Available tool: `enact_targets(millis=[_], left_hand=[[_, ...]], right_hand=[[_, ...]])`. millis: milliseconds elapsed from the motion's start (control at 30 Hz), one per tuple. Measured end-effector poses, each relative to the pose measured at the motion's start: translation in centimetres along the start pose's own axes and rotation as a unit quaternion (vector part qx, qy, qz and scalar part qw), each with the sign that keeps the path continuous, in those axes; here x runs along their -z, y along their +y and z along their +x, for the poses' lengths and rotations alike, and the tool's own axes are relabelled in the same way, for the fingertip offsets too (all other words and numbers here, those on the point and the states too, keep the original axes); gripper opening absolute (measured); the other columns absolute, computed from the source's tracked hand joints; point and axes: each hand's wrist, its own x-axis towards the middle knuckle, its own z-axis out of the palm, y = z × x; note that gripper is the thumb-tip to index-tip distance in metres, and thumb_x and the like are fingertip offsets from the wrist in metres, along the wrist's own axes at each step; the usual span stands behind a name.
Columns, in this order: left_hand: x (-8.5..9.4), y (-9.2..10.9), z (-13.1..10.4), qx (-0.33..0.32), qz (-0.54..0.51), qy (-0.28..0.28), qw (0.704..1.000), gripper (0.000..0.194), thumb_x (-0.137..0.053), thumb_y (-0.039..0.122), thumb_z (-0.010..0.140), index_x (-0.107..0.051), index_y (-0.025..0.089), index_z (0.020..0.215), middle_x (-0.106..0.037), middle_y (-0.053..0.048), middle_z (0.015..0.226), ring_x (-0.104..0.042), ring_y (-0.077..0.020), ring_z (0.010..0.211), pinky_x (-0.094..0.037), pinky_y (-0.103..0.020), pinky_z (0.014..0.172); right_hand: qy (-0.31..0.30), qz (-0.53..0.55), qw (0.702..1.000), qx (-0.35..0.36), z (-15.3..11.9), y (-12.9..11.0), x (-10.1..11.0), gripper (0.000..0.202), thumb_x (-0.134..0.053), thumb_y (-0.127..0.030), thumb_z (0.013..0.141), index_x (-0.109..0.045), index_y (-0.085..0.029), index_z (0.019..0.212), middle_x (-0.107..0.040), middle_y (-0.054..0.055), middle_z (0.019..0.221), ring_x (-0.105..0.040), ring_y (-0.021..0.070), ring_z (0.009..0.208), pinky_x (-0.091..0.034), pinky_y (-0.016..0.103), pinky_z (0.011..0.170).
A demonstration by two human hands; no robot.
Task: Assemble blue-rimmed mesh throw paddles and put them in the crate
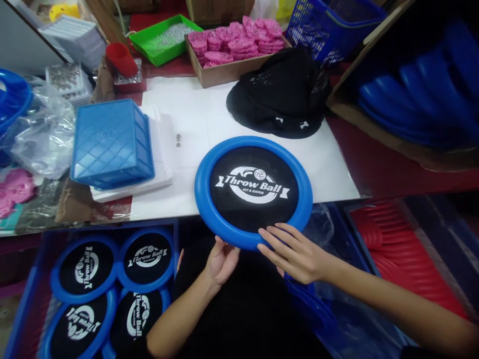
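Note:
In the head view a round throw-ball disc point(258, 241) with a ribbed blue rim and a black mesh face lettered "Throw Ball" rests partly over the near edge of the white work sheet. My left hand point(223, 260) grips the rim from below at the front, thumb on the side and fingers hidden under it. On the right front of the rim lies my right hand point(290, 252), its fingers stretched out across the blue edge. Behind the disc sits a heap of black mesh pieces point(277, 94). Two small metal pieces point(178, 140) lie on the sheet to the left.
An upturned blue basket point(112, 142) stands at left. Behind are a green tray point(164, 40) and a carton of pink pieces point(235, 42). Blue rings point(419, 94) fill a box at right. Finished-looking discs point(86, 269) lie in a crate below left, red parts point(404, 249) below right.

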Motion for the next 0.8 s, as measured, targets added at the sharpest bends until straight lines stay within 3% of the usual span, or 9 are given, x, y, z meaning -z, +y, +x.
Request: enact_targets(millis=[167,267,367,533,667,800], left_hand=[[-0.9,0.3,-0.4,-0.029,0.035,0.008,0.999,0.053,-0.1,0.059,0.053,-0.08,0.022,0.086,-0.082,-0.002,0.097,-0.074,-0.0216,0.108,-0.057,-0.028,0.104],[-2.4,0.7,-1.7,-0.063,0.073,-0.023,0.995,0.06,-0.094,0.065,0.061,-0.078,0.023,0.102,-0.08,-0.004,0.109,-0.071,-0.024,0.118,-0.055,-0.034,0.107],[-4.0,0.7,-3.0,-0.08,0.121,-0.059,0.988,0.059,-0.094,0.054,0.071,-0.07,0.026,0.118,-0.075,-0.006,0.125,-0.069,-0.0268,0.122,-0.056,-0.042,0.105],[-5.6,0.3,-3.2,-0.08,0.179,0.019,0.98,0.043,-0.093,0.035,0.077,-0.064,0.018,0.105,-0.076,-0.004,0.101,-0.074,-0.0191,0.09,-0.061,-0.041,0.09],[-5.8,0.2,-2.7,-0.074,0.191,0.022,0.978,0.043,-0.091,0.033,0.078,-0.063,0.016,0.107,-0.076,-0.006,0.101,-0.073,-0.0194,0.089,-0.061,-0.037,0.083],[-5.8,0.1,-2.7,-0.083,0.187,0.042,0.978,0.048,-0.093,0.033,0.075,-0.062,0.019,0.109,-0.076,-0.003,0.1,-0.072,-0.0187,0.089,-0.061,-0.037,0.081]], right_hand=[[0.004,-0.005,1.0,-0.002,-0.1,0.0,-0.5,0.042,-0.054,-0.014,0.097,-0.064,0.001,0.136,-0.067,0.03,0.133,-0.068,0.0414,0.119,-0.06,0.061,0.095],[0.004,-0.018,1.0,-0.005,-0.2,0.1,-0.6,0.042,-0.05,-0.014,0.099,-0.064,0.0,0.137,-0.068,0.029,0.134,-0.067,0.0395,0.122,-0.059,0.06,0.098],[0.001,-0.027,1.0,0.002,-0.2,0.2,-0.6,0.042,-0.045,-0.015,0.101,-0.065,-0.003,0.135,-0.069,0.026,0.134,-0.068,0.0359,0.121,-0.059,0.057,0.099],[-0.013,-0.017,0.999,0.025,0.1,0.6,0.0,0.041,-0.047,-0.018,0.102,-0.065,-0.003,0.136,-0.069,0.026,0.133,-0.069,0.0338,0.116,-0.058,0.054,0.097],[0.019,0.038,0.999,-0.017,1.9,3.8,1.0,0.03,-0.064,-0.024,0.1,-0.07,-0.009,0.125,-0.072,0.02,0.126,-0.066,0.0306,0.116,-0.056,0.052,0.098],[0.09,-0.026,0.977,-0.191,5.2,9.9,0.7,0.028,-0.06,-0.02,0.101,-0.071,-0.015,0.126,-0.061,0.021,0.144,-0.055,0.0349,0.132,-0.051,0.055,0.105]])
